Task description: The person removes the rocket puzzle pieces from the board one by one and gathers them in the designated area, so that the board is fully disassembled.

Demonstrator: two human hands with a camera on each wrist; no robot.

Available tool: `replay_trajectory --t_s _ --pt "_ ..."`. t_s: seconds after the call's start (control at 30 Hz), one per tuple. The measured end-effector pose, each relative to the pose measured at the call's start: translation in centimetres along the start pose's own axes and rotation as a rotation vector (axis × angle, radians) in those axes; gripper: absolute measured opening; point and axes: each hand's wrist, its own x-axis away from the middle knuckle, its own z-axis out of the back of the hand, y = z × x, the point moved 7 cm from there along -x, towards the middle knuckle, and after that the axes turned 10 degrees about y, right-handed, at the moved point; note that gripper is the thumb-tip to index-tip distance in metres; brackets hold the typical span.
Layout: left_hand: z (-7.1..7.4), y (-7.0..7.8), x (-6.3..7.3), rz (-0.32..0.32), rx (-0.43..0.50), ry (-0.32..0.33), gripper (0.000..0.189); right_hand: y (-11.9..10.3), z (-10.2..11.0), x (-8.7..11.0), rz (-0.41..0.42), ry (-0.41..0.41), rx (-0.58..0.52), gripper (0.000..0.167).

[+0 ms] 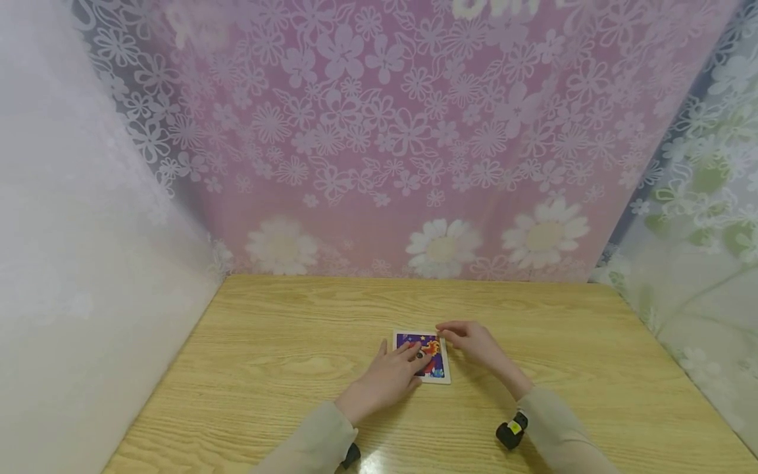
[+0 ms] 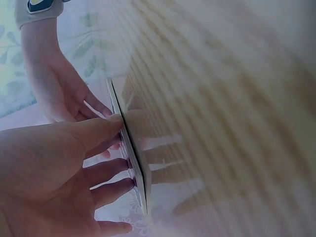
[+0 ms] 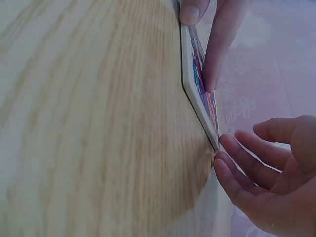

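Note:
A small square picture board (image 1: 438, 368) with a white border lies flat on the wooden table. Its print is purple, red and orange, with a star near the top. My left hand (image 1: 387, 376) spreads over it, fingers fairly straight and resting on the picture, hiding its left and middle parts. The left thumb sits at the near edge in the left wrist view. At the far right corner is my right hand (image 1: 474, 342). Its fingertips (image 3: 222, 160) are right at the board's corner, and the thumb stands apart from them in the right wrist view.
The wood-grain table (image 1: 284, 329) reaches back to a pink flowered curtain (image 1: 379, 164). Pale cloth hangs at the left (image 1: 89, 263) and a leafy curtain (image 1: 710, 263) at the right. A black wrist device (image 1: 510, 432) is by the right sleeve.

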Motion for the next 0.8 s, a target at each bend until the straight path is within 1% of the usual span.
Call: replay_trajectory --t_s 0.2,0.53,0.67,0.8 --pt "0.0 0.0 -0.1 0.003 -0.006 0.003 0.049 -0.4 0.0 0.0 0.054 0.024 0.065 0.029" --pt "-0.1 -0.2 -0.2 0.013 -0.001 0.008 0.048 -1.1 -0.2 0.1 0.068 0.030 0.173 0.025" --pt "0.1 0.0 -0.2 0.012 0.002 0.010 0.048 -1.3 -0.1 0.1 0.071 0.039 0.194 0.025" --pt "0.3 0.0 -0.1 0.019 0.012 0.007 0.048 -1.6 -0.2 0.1 0.090 0.044 0.243 0.024"
